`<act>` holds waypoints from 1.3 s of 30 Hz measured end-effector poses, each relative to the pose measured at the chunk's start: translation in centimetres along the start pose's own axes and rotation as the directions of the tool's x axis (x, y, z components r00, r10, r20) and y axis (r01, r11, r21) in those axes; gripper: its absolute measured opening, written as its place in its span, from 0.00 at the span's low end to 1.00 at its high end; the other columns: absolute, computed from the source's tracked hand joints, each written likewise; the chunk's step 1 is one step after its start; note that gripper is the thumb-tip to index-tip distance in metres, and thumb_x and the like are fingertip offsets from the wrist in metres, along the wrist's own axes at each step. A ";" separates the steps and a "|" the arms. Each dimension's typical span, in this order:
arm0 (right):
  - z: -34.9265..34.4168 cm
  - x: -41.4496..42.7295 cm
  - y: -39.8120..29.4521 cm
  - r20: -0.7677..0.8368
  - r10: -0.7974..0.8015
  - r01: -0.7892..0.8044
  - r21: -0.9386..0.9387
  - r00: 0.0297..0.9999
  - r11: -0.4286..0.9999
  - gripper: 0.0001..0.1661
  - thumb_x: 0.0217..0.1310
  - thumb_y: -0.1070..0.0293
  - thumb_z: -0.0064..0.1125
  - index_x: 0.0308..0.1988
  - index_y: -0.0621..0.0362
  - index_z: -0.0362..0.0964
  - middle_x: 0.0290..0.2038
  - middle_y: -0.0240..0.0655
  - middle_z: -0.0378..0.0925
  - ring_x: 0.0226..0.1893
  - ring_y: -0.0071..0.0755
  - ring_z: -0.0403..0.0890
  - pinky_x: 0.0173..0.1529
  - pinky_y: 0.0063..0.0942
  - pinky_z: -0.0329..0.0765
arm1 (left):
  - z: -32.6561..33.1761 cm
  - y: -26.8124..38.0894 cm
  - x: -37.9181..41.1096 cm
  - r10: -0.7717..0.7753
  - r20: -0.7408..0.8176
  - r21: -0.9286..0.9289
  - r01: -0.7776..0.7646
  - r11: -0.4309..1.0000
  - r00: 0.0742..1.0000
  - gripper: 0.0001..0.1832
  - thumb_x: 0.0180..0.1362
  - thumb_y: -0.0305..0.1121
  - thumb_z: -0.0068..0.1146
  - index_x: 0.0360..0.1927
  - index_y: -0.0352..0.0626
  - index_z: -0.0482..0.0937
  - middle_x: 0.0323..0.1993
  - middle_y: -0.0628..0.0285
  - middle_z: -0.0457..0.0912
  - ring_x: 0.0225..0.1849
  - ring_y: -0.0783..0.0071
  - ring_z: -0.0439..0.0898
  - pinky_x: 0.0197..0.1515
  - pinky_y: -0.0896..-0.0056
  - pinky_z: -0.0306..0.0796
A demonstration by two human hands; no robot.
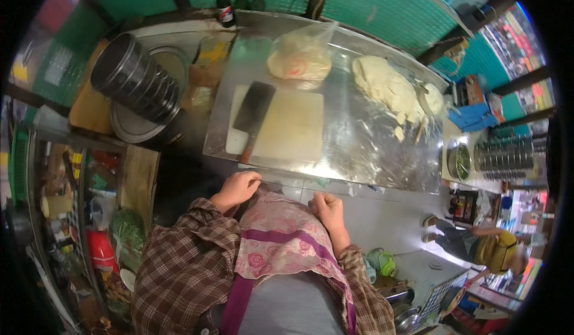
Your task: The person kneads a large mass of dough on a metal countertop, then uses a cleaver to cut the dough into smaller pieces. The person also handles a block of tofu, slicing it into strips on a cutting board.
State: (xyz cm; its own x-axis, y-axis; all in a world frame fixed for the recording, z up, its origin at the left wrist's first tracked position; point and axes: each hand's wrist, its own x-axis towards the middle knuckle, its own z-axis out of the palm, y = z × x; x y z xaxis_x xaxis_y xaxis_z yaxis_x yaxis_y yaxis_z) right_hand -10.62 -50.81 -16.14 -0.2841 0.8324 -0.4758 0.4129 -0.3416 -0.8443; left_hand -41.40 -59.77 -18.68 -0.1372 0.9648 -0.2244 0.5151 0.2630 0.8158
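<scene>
My left hand (236, 190) is loosely curled in front of the pink flowered apron (278, 241), just below the handle of a cleaver (254, 106). My right hand (326, 206) is curled by the apron's right edge; whether either hand pinches the cloth cannot be told. The cleaver lies on a white cutting board (296, 124) at the left of the metal table (345, 155). Behind the board sits a plastic bag of what looks like dough (300, 64). A large mass of dough (388, 84) rests on the floured right part, with small pieces beside it.
Stacked metal steamers (134, 81) lean at the left near a round lid. Bottles (226, 14) stand behind the table. More steamers (504, 158) and a bowl of greens (462, 161) are at the right. A person in yellow (495, 252) stands farther off. Crowded shelves line the lower left.
</scene>
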 end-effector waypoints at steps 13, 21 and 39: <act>6.4 3.7 -2.1 0.045 -0.261 0.264 -0.254 0.964 0.930 0.14 0.67 0.63 0.59 0.40 0.63 0.81 0.34 0.53 0.84 0.35 0.56 0.85 0.45 0.46 0.80 | -2.8 -5.7 5.0 0.124 -0.124 -0.010 -0.127 0.992 0.985 0.11 0.66 0.33 0.61 0.45 0.36 0.84 0.35 0.48 0.87 0.36 0.58 0.87 0.42 0.60 0.78; 6.4 2.0 2.3 -0.159 -0.236 0.219 -0.115 0.959 0.969 0.12 0.63 0.64 0.59 0.35 0.62 0.80 0.30 0.48 0.84 0.32 0.51 0.86 0.40 0.43 0.81 | 0.7 -4.6 7.2 0.164 0.500 0.037 -0.211 0.977 0.850 0.12 0.69 0.34 0.60 0.43 0.33 0.84 0.30 0.53 0.88 0.33 0.74 0.85 0.39 0.69 0.77; -4.5 1.3 4.5 -0.063 -0.188 0.184 -0.062 0.980 0.981 0.16 0.60 0.58 0.68 0.30 0.60 0.80 0.26 0.42 0.83 0.28 0.42 0.84 0.37 0.40 0.79 | -2.1 -7.7 6.8 -0.090 -0.203 0.372 0.162 0.914 0.975 0.23 0.62 0.44 0.69 0.46 0.33 0.77 0.38 0.55 0.79 0.39 0.61 0.78 0.47 0.59 0.73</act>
State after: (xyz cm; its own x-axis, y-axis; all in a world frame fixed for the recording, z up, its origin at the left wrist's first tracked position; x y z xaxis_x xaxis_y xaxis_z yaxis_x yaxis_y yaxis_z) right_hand -5.24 -49.33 -19.39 -0.3011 0.9077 -0.2924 0.4062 -0.1554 -0.9005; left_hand -48.07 -55.25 -25.31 -0.3524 0.9175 -0.1842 0.7635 0.3957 0.5104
